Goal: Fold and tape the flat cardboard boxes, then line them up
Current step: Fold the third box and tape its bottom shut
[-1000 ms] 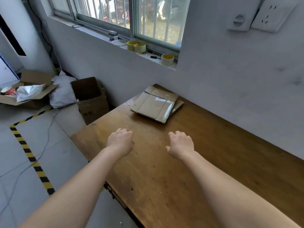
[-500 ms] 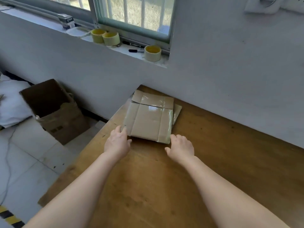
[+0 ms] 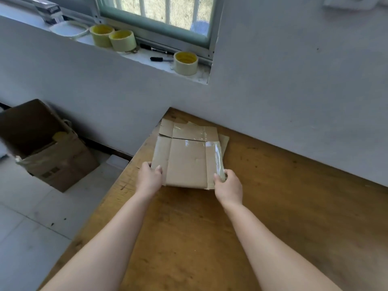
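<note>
While in two hands (image 3: 149, 177) (image 3: 227, 186), one box (image 3: 186, 162)

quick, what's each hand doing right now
Left hand: grips the flat cardboard box at its near left corner.
Right hand: grips its near right corner.

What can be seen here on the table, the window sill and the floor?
flat cardboard boxes: at least two, brown, stacked at the table's far left corner, clear tape on the top one
table: one, brown wood, against the wall
tape rolls: three, pale yellow, on the window sill
markers: two, black, on the sill between the rolls
open carton: one, brown, on the floor left of the table
left hand: one, bare, grips the top box's near left corner
right hand: one, bare, grips its near right corner
</note>
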Available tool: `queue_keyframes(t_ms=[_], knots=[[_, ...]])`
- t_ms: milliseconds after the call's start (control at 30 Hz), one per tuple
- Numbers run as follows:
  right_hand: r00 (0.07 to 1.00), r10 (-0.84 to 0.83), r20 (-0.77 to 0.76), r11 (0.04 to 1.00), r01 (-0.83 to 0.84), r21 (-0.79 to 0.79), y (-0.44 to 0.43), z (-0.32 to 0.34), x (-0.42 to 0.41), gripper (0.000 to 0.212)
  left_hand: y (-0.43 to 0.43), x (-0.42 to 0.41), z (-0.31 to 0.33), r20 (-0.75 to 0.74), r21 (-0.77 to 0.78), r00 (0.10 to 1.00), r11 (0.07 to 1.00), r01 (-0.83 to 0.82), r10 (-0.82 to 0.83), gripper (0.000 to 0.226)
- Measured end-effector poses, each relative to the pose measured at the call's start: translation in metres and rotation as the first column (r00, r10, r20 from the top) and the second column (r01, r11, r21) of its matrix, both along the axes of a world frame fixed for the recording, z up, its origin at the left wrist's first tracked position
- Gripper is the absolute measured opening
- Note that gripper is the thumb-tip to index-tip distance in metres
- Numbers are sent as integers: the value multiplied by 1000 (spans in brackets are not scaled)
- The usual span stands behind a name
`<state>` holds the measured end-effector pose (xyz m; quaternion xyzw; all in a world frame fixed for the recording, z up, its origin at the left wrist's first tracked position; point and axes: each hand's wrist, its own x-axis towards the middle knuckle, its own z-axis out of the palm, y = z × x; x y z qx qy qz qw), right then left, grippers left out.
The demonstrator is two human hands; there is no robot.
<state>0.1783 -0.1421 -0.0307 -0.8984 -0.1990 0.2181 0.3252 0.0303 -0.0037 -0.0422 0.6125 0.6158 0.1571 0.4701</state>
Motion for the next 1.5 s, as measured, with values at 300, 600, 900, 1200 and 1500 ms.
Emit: queue_keyframes(t_ms=[300, 600, 900, 1200, 1500], knots=[[994, -112, 2, 952, 107, 286, -79, 11, -4, 28, -88, 6, 23, 388, -99, 897, 977, -189, 213, 14], [987, -162, 19, 945, 149, 292, -237, 24, 26, 31, -252, 34, 36, 504, -143, 824, 966, -216, 259, 19], [968, -250, 13, 920, 233, 315, -374, 47, 47, 39, -380, 66, 54, 514, -130, 837, 982, -139, 187, 23], [925, -379, -10, 879, 363, 308, -462, 53, 40, 35, -453, 77, 60, 467, -39, 884, 999, -13, 30, 26], [912, -409, -39, 870, 402, 285, -531, 52, 78, 44, -515, 120, 73, 466, 42, 882, 998, 54, -67, 25]])
